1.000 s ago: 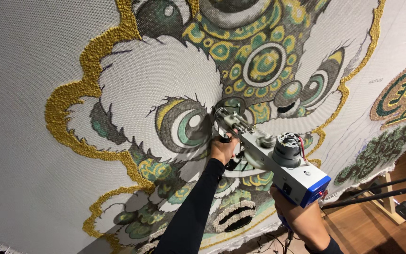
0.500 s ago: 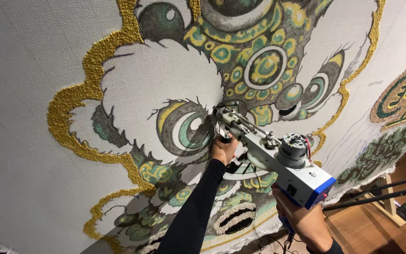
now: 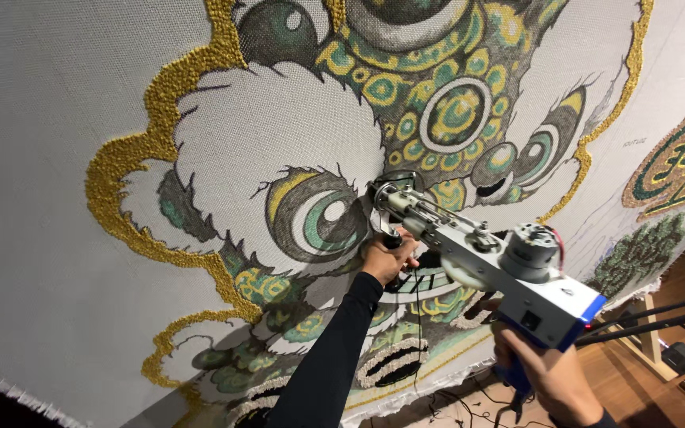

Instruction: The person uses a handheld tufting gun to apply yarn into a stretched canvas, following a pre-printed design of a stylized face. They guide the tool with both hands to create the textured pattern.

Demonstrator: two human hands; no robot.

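Tufting gun (image 3: 485, 261) is pressed nose-first against the stretched cloth (image 3: 41, 119), tip between the 2 green eyes of the lion-face design (image 3: 438, 103). Left hand (image 3: 388, 257) is wrapped closed around the front handle; right hand (image 3: 549, 376) is clenched on the blue rear grip. Risk, as I judge it: an uneven push or a tilted gun could tear the backing or stray yarn outside the outline; the dangling cord (image 3: 418, 317) could snag. Versus 1 s ago: the gun sits slightly higher and left, both hands holding as before.
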